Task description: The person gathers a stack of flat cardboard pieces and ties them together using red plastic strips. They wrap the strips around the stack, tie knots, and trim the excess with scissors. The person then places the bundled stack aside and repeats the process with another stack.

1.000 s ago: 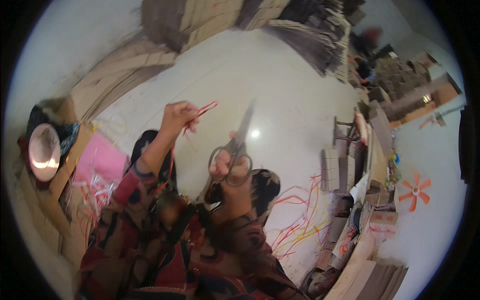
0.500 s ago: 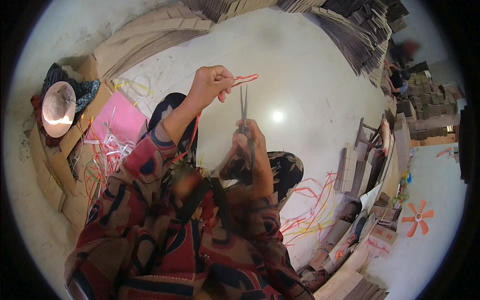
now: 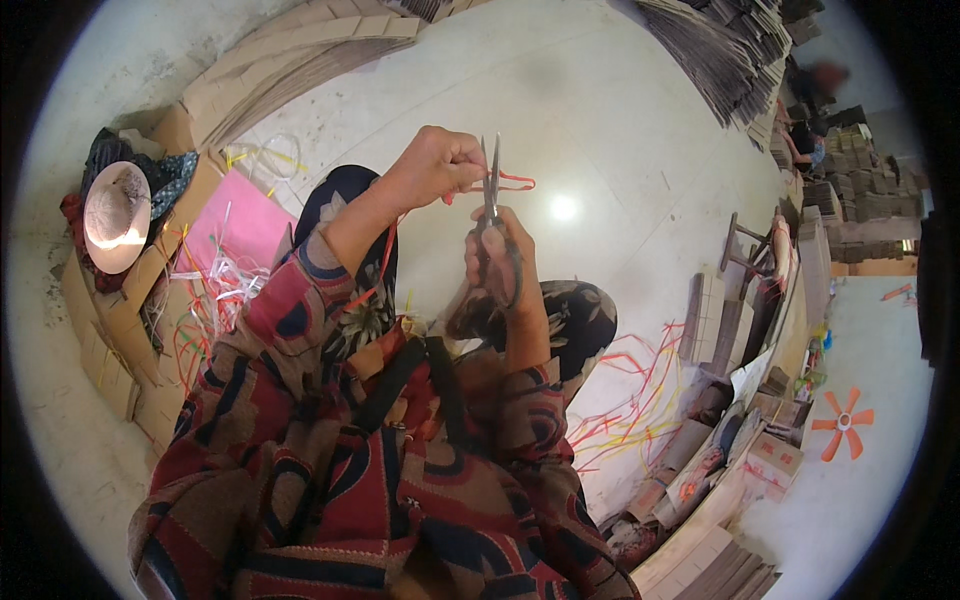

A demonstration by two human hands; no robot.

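Beneath both hands, the pale floor [image 3: 600,130] is spread; right of the right hand, it is strewn with strips [image 3: 640,432]. Up front, the left hand [image 3: 440,167] is narrowed to a pinch, the right hand [image 3: 497,250] wrapped around the scissors [image 3: 491,200], blades slightly parted. And the ribbon [image 3: 518,178], pinched by the left hand, is crossed by them, its loop seen just beyond, rightward. A clean cut is probably best made with it held taut.
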